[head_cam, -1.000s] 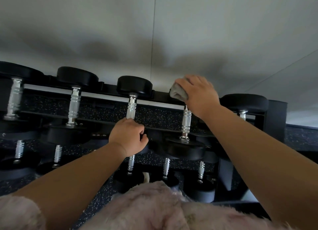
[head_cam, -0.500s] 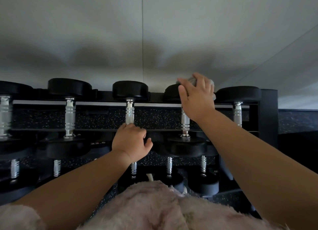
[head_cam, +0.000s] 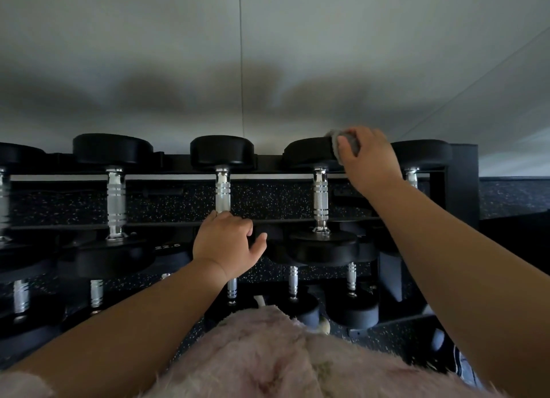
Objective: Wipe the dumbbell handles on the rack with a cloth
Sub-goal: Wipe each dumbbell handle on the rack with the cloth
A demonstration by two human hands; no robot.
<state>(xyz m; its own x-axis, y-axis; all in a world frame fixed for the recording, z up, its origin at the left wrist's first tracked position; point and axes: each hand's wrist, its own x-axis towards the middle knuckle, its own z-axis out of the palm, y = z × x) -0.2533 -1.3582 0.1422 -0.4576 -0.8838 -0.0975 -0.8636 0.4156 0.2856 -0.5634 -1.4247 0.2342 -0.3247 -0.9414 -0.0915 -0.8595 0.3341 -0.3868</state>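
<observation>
A black rack [head_cam: 462, 183] carries rows of black dumbbells with knurled chrome handles. My right hand [head_cam: 367, 162] grips a small grey cloth [head_cam: 337, 140] against the far head [head_cam: 308, 152] of the fourth top-row dumbbell, above its handle [head_cam: 320, 199]. My left hand [head_cam: 227, 243] rests with curled fingers on the near end of the third dumbbell, just below its handle [head_cam: 223, 192]; the near head under the hand is hidden.
A grey wall [head_cam: 268, 55] rises right behind the rack. Lower tiers hold more dumbbells [head_cam: 351, 308] above speckled black rubber flooring [head_cam: 512, 195]. Pale pink fluffy clothing [head_cam: 282, 359] fills the bottom of the view.
My right hand has moved with the cloth rightward along the fourth dumbbell's far head, uncovering its left part and the handle below. My left hand's thumb has opened slightly; it stays in place.
</observation>
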